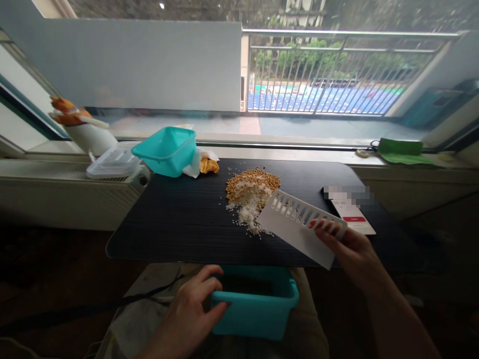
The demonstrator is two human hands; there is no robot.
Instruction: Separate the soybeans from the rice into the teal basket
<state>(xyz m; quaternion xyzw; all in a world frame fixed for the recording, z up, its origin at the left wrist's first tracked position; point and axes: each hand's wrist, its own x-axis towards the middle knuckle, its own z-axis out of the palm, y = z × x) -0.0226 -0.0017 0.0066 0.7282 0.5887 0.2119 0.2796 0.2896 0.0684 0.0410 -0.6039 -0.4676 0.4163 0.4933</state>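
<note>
My right hand (pixel 346 252) grips a flat white plastic scraper with slots (pixel 295 224), tilted over the black table (pixel 179 219). Its far edge rests beside a pile of yellow beans and white rice (pixel 251 192) in the middle of the table. My left hand (pixel 192 309) grips the left rim of a teal bin (pixel 258 306) held on my lap just under the table's near edge.
A second teal bin (pixel 166 149) leans at the table's back left, beside a clear lid (pixel 112 163) and a white wrapper with yellow contents (pixel 204 163). A phone (pixel 350 209) lies at the right. Green cloth (pixel 402 150) sits on the windowsill.
</note>
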